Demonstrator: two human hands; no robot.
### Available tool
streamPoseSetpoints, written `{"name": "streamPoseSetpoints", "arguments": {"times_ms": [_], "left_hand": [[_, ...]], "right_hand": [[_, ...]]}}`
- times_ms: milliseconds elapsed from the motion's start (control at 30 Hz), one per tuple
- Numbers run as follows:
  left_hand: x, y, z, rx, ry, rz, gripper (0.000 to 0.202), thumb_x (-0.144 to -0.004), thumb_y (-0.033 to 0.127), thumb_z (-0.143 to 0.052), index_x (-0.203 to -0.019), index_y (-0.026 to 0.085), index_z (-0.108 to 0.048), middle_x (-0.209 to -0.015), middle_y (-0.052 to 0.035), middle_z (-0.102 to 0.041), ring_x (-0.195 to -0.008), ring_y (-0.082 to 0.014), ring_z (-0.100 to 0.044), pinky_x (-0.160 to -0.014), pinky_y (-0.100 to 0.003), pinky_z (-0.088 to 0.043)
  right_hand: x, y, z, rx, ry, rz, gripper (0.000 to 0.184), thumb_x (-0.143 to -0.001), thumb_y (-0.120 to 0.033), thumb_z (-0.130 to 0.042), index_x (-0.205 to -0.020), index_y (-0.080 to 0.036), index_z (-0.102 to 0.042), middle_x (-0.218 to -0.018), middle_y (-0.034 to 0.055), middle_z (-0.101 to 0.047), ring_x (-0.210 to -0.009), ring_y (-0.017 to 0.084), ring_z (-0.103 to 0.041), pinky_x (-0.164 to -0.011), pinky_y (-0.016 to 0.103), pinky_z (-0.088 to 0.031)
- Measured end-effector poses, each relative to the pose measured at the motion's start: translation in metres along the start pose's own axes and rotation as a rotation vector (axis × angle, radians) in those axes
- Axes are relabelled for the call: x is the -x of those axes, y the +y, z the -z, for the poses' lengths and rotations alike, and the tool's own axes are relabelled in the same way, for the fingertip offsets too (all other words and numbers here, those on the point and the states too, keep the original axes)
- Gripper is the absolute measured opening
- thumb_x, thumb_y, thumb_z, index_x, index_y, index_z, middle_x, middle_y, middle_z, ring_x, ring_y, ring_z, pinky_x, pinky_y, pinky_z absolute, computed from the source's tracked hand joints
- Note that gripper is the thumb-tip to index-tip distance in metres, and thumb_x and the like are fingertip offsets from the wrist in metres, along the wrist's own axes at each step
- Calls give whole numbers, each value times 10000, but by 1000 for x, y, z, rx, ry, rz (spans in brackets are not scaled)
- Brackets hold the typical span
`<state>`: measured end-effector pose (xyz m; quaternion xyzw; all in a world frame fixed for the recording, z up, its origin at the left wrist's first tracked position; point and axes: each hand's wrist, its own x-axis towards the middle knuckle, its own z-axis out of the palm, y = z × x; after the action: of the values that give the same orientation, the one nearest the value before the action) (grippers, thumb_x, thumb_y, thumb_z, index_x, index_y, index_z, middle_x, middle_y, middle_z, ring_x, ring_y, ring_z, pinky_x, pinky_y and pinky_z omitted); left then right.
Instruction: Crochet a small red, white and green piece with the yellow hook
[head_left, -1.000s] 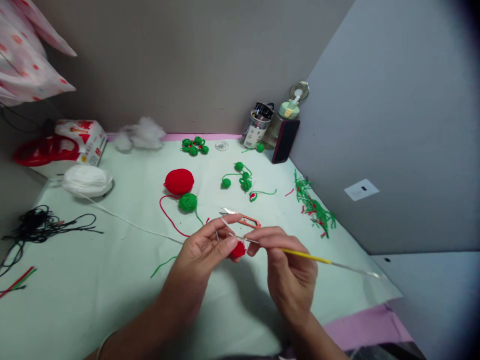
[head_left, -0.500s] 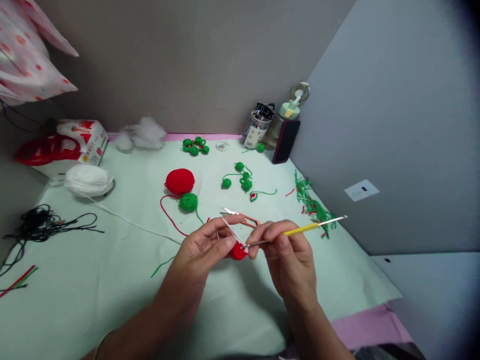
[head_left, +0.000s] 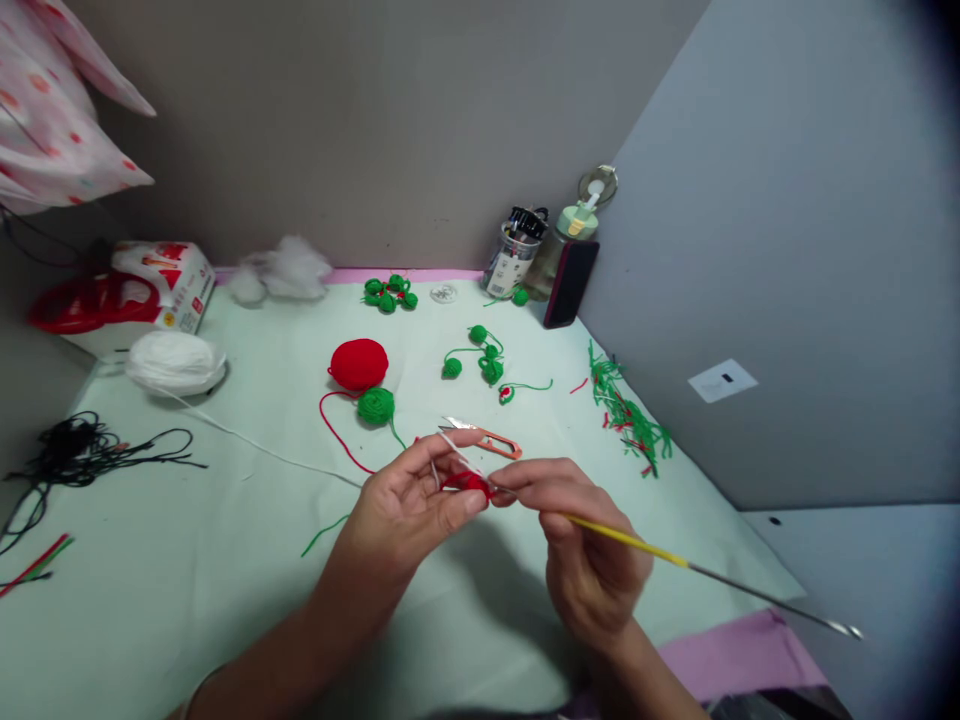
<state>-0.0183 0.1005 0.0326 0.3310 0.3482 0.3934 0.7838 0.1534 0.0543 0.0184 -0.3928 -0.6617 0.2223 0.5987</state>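
Between the thumb and fingers of my left hand (head_left: 416,490) is a small red crochet piece (head_left: 471,484). White yarn (head_left: 463,455) runs taut from my raised left index finger down to it. My right hand (head_left: 592,540) grips a crochet hook (head_left: 637,542) by its yellow handle, its thin working end at the right edge of the red piece. The exact hook tip is hidden among fingers and yarn. The hook's other metal end points down to the right. Just beyond my fingers lie orange-handled thread snips (head_left: 499,444).
A white yarn ball (head_left: 176,362), a red yarn ball (head_left: 358,364) and a green yarn ball (head_left: 376,406) lie at left and centre. Farther back are green crocheted pieces (head_left: 491,365), stuffing (head_left: 292,268), a pen cup (head_left: 511,262) and a phone (head_left: 571,285). Yarn scraps (head_left: 626,415) lie right.
My right hand has turned, so the hook's free end swung from up-right to down-right. The red piece has tilted in my left fingers, which otherwise stay in place.
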Motion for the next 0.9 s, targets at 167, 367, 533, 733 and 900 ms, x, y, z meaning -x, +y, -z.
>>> {"name": "streamPoseSetpoints", "arguments": {"times_ms": [167, 367, 533, 733, 900], "left_hand": [[1, -1, -1, -43, 49, -18, 383, -812, 254, -873, -1187, 255, -792, -807, 11, -671, -830, -171, -645, -846, -304, -523], [1, -1, -2, -56, 106, -39, 409, -797, 240, -876, -1195, 246, -784, -827, 17, -646, -837, -163, -649, -834, -280, -528], [2, -2, -4, 36, 71, 25, 435, -790, 218, -872, -1214, 250, -780, -844, 15, -636, -832, -144, -614, -805, -249, -516], [0, -2, -4, 272, -95, 259, 540, -827, 273, -861, -1335, 180, -706, -763, 6, -649, -693, -98, -568, -702, -217, -508], [0, -3, -1, 159, -50, 145, 513, -828, 240, -862, -1312, 187, -699, -682, 80, -539, -469, -25, -416, -468, -171, -380]], "right_hand": [[2, -2, 2, 140, -59, 65, 274, -1052, -168, -547, -1243, -253, -723, -1125, 100, -787, -962, 202, -759, -766, 359, -647], [3, -5, 4, 370, -135, 182, 311, -1021, -127, -572, -1277, -257, -690, -1129, 119, -798, -928, 211, -786, -711, 339, -671], [13, 0, -2, 524, -127, 153, 528, -944, -61, -669, -1364, -381, -679, -1089, 48, -809, -942, 240, -795, -798, 374, -687], [20, 3, -4, 519, -67, 143, 612, -930, -63, -693, -1445, -388, -627, -1079, 48, -782, -914, 246, -772, -748, 379, -690], [13, -2, -4, 347, 3, 118, 480, -959, -29, -598, -1351, -288, -697, -1084, 82, -769, -942, 210, -746, -731, 328, -643]]}}
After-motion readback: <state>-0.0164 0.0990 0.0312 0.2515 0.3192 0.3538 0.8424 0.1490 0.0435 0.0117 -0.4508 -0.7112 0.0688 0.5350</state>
